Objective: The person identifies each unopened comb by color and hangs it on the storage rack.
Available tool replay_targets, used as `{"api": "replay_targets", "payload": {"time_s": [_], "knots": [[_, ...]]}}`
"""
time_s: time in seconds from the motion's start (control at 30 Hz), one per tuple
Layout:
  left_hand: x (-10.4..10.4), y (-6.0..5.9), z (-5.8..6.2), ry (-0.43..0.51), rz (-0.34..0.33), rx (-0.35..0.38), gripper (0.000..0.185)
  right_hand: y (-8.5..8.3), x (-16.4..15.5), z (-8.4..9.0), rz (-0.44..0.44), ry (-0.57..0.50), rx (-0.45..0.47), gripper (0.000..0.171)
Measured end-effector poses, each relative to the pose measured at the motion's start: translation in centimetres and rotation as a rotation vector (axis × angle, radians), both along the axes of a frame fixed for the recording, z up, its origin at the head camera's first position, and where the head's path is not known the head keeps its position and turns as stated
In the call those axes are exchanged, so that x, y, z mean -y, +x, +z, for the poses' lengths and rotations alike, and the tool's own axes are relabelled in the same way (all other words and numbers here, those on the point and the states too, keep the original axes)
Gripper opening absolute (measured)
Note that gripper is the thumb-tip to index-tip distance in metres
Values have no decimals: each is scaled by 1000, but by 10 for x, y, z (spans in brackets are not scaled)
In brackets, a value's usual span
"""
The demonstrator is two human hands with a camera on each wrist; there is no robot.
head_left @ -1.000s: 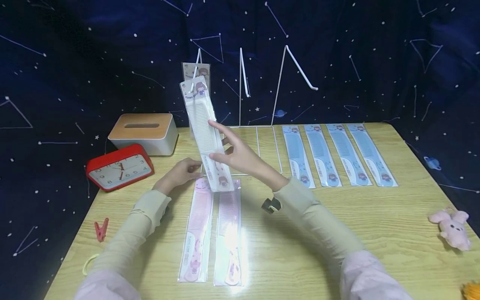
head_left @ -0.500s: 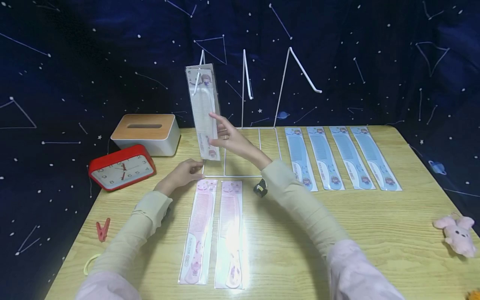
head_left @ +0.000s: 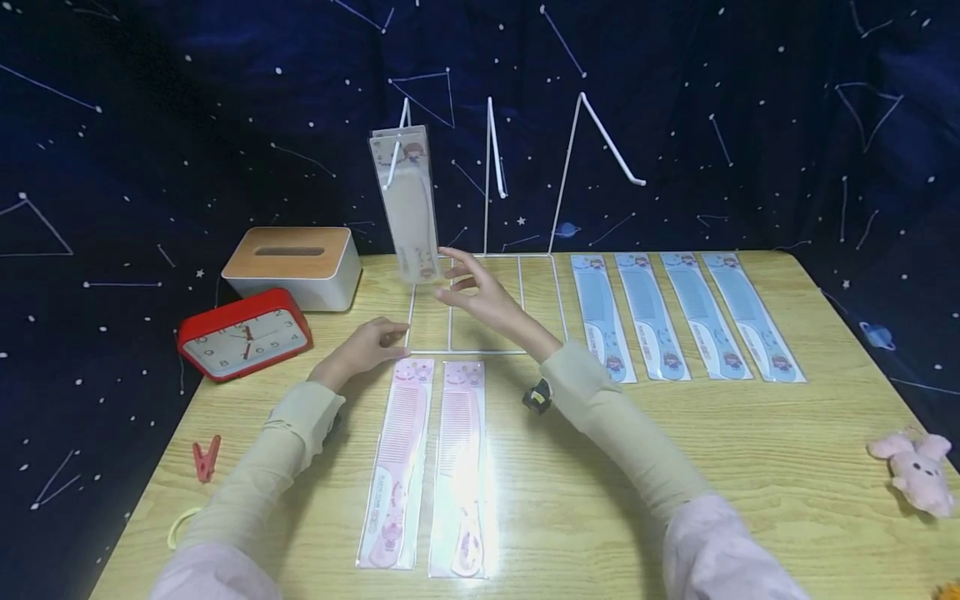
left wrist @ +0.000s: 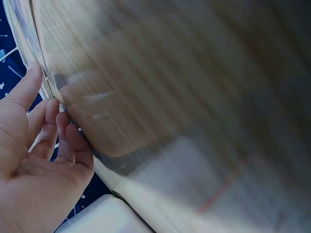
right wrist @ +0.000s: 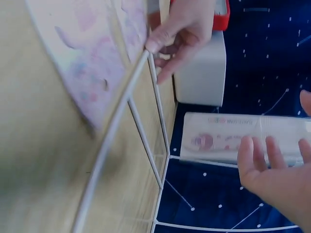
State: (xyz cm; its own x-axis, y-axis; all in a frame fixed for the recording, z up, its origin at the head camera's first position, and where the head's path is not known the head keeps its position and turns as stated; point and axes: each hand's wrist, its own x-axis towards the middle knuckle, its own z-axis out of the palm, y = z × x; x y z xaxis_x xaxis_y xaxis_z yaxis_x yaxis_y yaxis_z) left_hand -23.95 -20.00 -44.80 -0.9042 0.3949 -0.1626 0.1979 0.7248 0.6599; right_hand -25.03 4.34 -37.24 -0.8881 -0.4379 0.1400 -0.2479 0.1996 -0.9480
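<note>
Head view: a white wire rack [head_left: 487, 352] with three hooks stands on a wooden table [head_left: 600, 475], a dark starry cloth [head_left: 675, 125] behind the rack
Pale comb packs [head_left: 411, 221]: overlapping, they hang from the rack's left hook [head_left: 391, 165], lower ends above the rack's base
Left hand [head_left: 365, 344]: thumb and fingers pinch the near left corner of the rack
Right hand [head_left: 487, 300]: fingers loosely bent, gripping nothing, at the lower end of the hanging packs; whether a fingertip touches them, cannot tell
Pink comb packs [head_left: 401, 467]: two, flat side by side just in front of the rack
Blue comb packs [head_left: 645, 321]: four, in a row to the right of the rack
Clock [head_left: 243, 335]: red, to the left of the rack
Tissue box [head_left: 296, 271]: left of the rack, wooden top
Soft toy [head_left: 918, 475]: pink, well apart from the rack, to its right
</note>
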Motion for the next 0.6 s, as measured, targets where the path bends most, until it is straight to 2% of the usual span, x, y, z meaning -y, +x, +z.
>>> {"api": "replay_targets", "payload": {"time_s": [0.13,0.23,0.43,0.6], "knots": [[0,0,0,9,0,-16,53,22,-14,-5,-57,38,4,62],[0,1,0,10,1,-15,52,41,-26,-12,-57,66,15,62],[-1,2,1,14,2,-6,52,84,-49,-33,-20,163,62,62],[-1,1,2,15,-5,-7,53,117,-57,-49,44,295,100,61]]}}
